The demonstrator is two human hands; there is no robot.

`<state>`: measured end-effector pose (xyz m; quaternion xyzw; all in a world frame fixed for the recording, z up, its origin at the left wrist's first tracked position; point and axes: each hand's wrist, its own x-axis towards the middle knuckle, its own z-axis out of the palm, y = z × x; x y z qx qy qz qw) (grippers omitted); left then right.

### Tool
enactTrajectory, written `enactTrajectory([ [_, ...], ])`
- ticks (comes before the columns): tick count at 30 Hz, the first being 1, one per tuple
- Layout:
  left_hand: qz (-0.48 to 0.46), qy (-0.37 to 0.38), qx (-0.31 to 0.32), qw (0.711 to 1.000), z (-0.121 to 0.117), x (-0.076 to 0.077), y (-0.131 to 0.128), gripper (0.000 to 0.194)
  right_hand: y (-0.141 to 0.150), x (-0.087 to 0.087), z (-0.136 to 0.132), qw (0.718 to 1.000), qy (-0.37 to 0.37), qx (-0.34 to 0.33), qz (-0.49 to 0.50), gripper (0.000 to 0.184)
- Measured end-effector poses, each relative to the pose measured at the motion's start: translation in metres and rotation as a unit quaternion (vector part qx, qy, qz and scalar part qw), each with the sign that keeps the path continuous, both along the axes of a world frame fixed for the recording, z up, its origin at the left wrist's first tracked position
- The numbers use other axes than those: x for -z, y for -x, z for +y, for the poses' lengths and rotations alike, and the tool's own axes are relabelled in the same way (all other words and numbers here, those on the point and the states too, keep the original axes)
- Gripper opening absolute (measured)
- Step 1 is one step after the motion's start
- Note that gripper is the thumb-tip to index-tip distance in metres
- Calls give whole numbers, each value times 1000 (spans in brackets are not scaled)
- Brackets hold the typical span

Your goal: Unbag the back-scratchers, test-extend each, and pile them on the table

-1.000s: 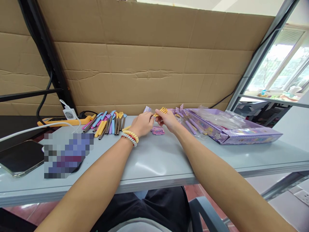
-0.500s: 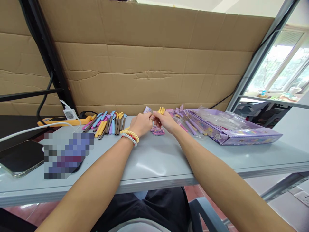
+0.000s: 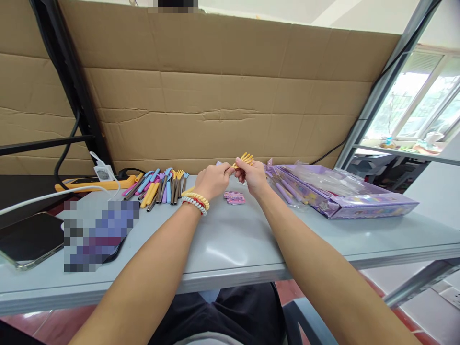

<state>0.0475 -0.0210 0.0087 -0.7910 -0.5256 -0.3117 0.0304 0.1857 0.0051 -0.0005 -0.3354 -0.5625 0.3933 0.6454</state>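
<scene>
A yellow back scratcher point(image 3: 246, 158) is held between my two hands above the table. My right hand point(image 3: 254, 178) pinches it close to its clawed head, which sticks up past the fingers. My left hand point(image 3: 212, 182), with beaded bands at the wrist, is closed around its shaft; a yellow end point(image 3: 188, 190) shows beside that wrist. Below and between the hands lies a small stack of pink printed cards point(image 3: 235, 197). Left of my left hand sits a pile of back scratchers point(image 3: 174, 184) with metal tubes and blue, yellow, purple and pink parts.
On the right, a purple display box point(image 3: 373, 206) holds clear plastic wrapping, with bagged purple pieces point(image 3: 285, 187) beside it. A phone point(image 3: 30, 239), a blurred-out item point(image 3: 102, 235), a white cable and an orange power strip point(image 3: 97, 183) occupy the left. Cardboard point(image 3: 223, 96) stands behind.
My right hand has shifted slightly right, and the yellow claw has turned to point further right. The pink cards now show more fully. The camera view has tilted up a little.
</scene>
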Motion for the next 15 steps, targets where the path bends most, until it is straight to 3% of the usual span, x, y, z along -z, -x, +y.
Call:
enactTrajectory([
  [7, 52, -1, -22, 998, 1, 1, 11, 35, -41, -18, 0, 977, 13, 142, 157, 31],
  [12, 57, 6, -13, 998, 5, 6, 13, 35, -52, -16, 5, 967, 4, 177, 183, 32],
  [15, 62, 4, -29, 998, 11, 13, 22, 32, -37, -6, 6, 983, 32, 137, 119, 33],
])
